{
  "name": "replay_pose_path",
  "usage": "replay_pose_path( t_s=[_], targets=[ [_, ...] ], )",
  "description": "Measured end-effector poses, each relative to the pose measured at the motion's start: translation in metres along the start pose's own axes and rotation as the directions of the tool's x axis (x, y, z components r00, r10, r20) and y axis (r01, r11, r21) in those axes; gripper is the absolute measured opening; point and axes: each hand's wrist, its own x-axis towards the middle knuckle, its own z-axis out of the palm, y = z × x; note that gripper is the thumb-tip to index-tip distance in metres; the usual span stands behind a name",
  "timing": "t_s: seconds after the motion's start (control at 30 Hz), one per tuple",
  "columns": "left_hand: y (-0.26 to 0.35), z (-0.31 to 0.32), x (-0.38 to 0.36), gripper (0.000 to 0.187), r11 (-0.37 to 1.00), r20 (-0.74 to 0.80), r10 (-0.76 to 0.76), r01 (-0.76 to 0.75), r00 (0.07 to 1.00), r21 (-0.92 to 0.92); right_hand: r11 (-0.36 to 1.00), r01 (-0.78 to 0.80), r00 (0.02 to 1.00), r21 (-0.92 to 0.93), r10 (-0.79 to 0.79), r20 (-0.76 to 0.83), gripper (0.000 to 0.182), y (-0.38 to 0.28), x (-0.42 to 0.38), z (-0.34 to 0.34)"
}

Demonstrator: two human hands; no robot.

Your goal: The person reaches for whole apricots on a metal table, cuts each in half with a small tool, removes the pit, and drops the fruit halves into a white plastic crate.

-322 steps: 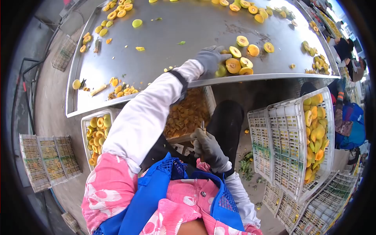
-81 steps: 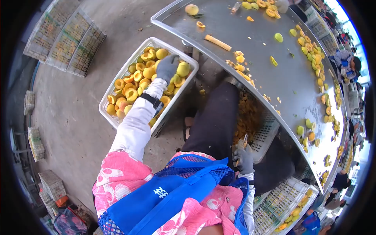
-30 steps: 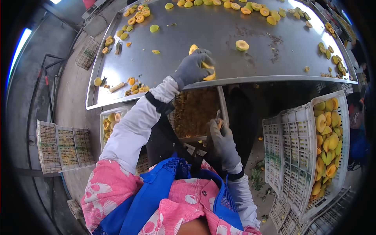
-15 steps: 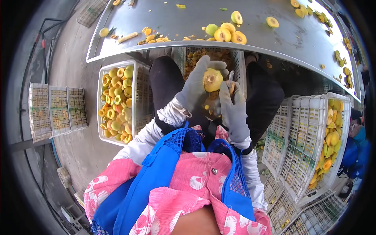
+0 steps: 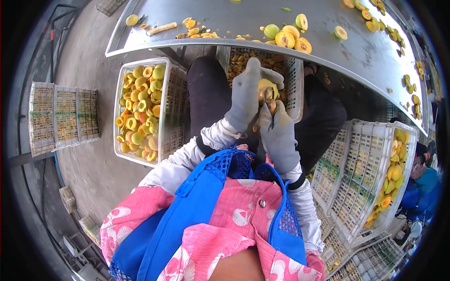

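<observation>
Left hand point(image 5: 246, 96): gloved, curled around a yellow fruit half point(image 5: 266, 87), holding it up over the lap, cut side towards the other hand.
Right hand point(image 5: 277, 136): gloved, closed on a small pitting tool point(image 5: 269, 97) whose tip is at the fruit's cut face; the blade itself is too small to make out.
Doing it well: I judge the stone is being scooped out, so the fruit should be braced firmly in the palm, the tool turned close around the pit, and the supporting fingers kept behind the flesh, out of the tip's path.
Below the hands: a white crate of pits and scraps point(image 5: 290, 79) stands between the knees, placed to catch what falls.
Left of the hands: a white crate of halved fruit point(image 5: 140, 110) on the floor, near the left elbow.
Ahead of the hands: the steel desk point(image 5: 225, 21) with a small cluster of fruit halves point(image 5: 288, 36) near its edge.
Right of the hands: a tilted crate of fruit point(image 5: 391, 175), with empty crates beside it.
In the way: the desk edge is close above the working space, and crates hem in both sides.
</observation>
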Motion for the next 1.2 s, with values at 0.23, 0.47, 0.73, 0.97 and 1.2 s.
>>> replay_pose_path(
  t_s=[0.23,0.47,0.73,0.97,1.2],
  targets=[
    [0.010,0.000,-0.002,0.050,0.992,-0.052,-0.128,0.127,0.990,-0.022,0.999,-0.002,0.999,0.049,-0.001,0.054,0.025,-0.012,-0.005,0.002],
    [0.005,-0.008,-0.004,0.048,0.977,0.006,0.011,-0.012,1.000,0.214,0.697,-0.596,0.793,0.399,0.431,0.431,0.029,-0.039,-0.004,-0.008],
    [-0.007,-0.016,0.014,0.033,0.638,0.138,0.166,-0.213,0.976,0.740,0.199,-0.874,0.486,0.443,0.361,0.796,0.037,-0.020,0.006,-0.023],
    [0.003,-0.022,0.020,0.034,0.831,0.097,-0.190,0.107,0.977,0.546,0.412,-0.805,0.585,0.427,0.427,0.690,0.039,-0.019,0.007,-0.013],
    [0.003,-0.034,0.025,0.031,0.989,0.337,-0.146,0.126,0.930,0.081,0.062,-0.896,0.443,0.439,0.081,0.893,0.038,-0.018,0.023,-0.007]
  ],
)
